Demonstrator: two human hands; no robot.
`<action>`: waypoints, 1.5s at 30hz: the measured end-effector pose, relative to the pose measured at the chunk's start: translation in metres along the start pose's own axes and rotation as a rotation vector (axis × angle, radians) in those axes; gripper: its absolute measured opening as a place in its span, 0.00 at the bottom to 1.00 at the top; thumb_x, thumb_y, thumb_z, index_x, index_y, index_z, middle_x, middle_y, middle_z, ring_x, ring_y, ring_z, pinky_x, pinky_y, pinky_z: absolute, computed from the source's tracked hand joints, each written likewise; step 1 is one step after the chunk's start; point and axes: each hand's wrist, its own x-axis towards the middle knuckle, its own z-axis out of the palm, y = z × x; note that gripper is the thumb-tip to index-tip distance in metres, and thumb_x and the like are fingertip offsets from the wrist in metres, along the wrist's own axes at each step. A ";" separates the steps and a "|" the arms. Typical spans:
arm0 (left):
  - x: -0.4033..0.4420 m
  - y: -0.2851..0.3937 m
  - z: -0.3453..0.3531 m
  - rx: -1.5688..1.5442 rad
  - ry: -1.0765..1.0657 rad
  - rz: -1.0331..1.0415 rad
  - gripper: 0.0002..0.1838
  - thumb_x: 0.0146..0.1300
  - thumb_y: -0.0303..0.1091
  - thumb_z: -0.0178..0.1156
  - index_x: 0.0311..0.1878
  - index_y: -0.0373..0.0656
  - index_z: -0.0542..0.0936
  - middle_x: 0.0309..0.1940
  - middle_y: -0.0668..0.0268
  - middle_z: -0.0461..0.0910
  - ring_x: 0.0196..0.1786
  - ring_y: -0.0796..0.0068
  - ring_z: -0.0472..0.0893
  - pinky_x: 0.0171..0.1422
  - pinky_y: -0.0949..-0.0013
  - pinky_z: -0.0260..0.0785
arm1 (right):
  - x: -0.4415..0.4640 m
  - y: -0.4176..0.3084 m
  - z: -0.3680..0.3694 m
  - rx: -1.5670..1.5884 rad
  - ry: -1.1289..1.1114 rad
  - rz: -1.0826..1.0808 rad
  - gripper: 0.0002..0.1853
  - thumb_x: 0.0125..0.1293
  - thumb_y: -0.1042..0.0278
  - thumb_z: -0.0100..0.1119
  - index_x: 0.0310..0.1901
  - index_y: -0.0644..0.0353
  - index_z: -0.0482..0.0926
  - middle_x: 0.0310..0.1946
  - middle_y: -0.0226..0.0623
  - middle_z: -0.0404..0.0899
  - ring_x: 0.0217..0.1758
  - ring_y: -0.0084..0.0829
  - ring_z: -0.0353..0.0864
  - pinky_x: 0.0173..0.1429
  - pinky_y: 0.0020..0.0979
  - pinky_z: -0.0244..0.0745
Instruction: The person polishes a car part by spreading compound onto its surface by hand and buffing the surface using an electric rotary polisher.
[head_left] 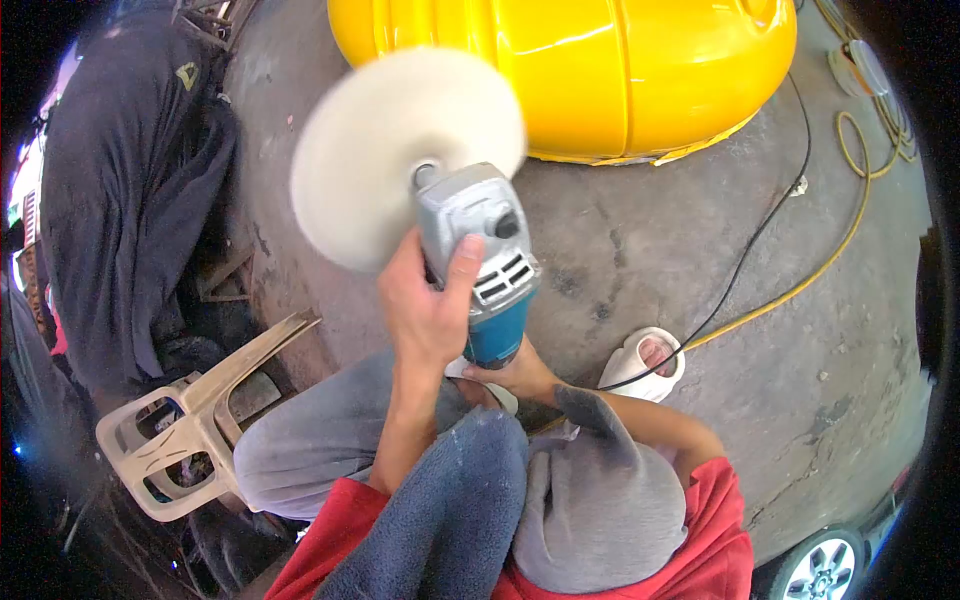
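A power polisher (480,235) with a grey metal head and blue body is held in front of me. My left hand (430,300) wraps round its head, thumb on top near a dark round button. Lower down, my right hand (515,372) grips the rear of the blue body, partly hidden under it. The large round white pad (400,150) looks smooth and blurred at the head's upper left. Its upper edge overlaps the view of a glossy yellow panel (580,75); whether they touch, I cannot tell.
A beige plastic chair (200,430) lies at the left below dark draped cloth (130,200). A black cord (745,255) and a yellow hose (800,285) cross the concrete floor at the right. A white bucket (855,68) stands upper right, a car wheel (820,570) lower right.
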 end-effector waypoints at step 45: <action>0.075 0.000 -0.024 -0.548 0.062 -0.144 0.32 0.73 0.57 0.50 0.64 0.36 0.72 0.57 0.58 0.79 0.57 0.68 0.80 0.66 0.65 0.68 | -0.001 -0.167 -0.033 -0.489 0.082 -0.030 0.57 0.45 0.55 0.82 0.71 0.60 0.52 0.61 0.56 0.73 0.66 0.51 0.74 0.68 0.43 0.68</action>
